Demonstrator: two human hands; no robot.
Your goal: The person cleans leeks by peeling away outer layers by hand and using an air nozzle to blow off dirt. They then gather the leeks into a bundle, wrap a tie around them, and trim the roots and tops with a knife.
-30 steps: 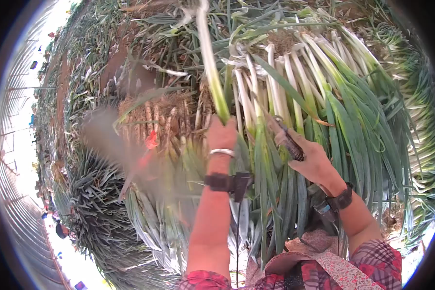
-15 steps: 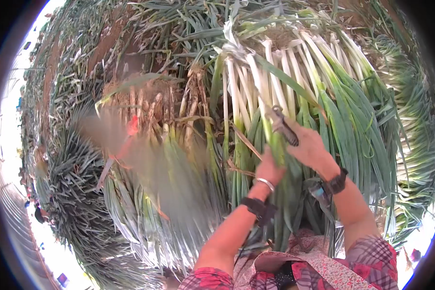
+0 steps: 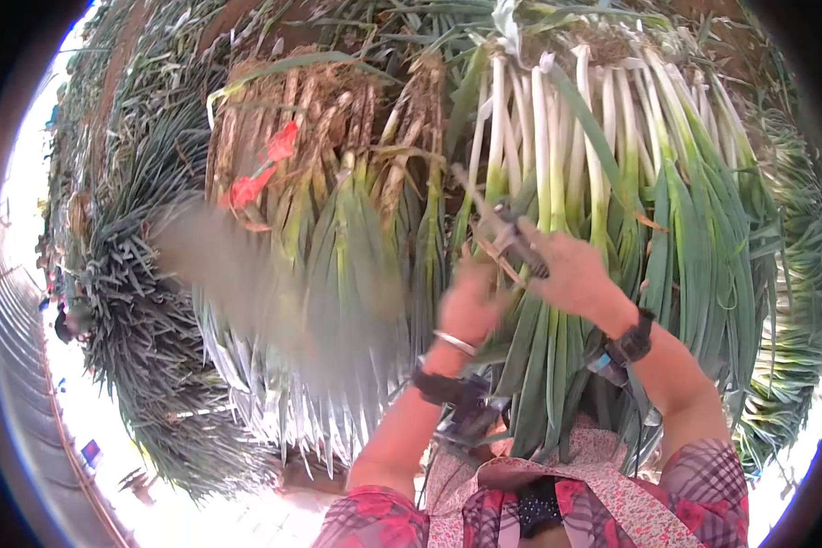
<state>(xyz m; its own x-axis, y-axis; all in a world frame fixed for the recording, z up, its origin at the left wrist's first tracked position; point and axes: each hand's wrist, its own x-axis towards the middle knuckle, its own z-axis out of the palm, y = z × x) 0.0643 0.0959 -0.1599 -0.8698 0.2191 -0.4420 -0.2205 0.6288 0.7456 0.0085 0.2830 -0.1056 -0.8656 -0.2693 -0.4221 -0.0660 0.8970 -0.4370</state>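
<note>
My right hand (image 3: 571, 274) is closed round a small dark-handled knife (image 3: 521, 247), whose blade points up and to the left. Just left of it, my left hand (image 3: 472, 306) is closed over the leaves, partly blurred; it is too unclear to tell what it pinches. Around and beyond both hands lie cleaned green onions (image 3: 603, 137) with white stems and green leaves. On the left is a pile of uncleaned onions (image 3: 310, 110) with brown, dirty stems and roots.
A red ribbon (image 3: 263, 164) lies on the brown stems. More onions (image 3: 155, 301) are heaped at the far left, and another row (image 3: 799, 247) runs along the right edge. A greyish blur covers part of the left pile.
My left hand has moved left and off the white-stemmed onion it held, which now lies among the cleaned ones. The knife has shifted left. The whole view has shifted.
</note>
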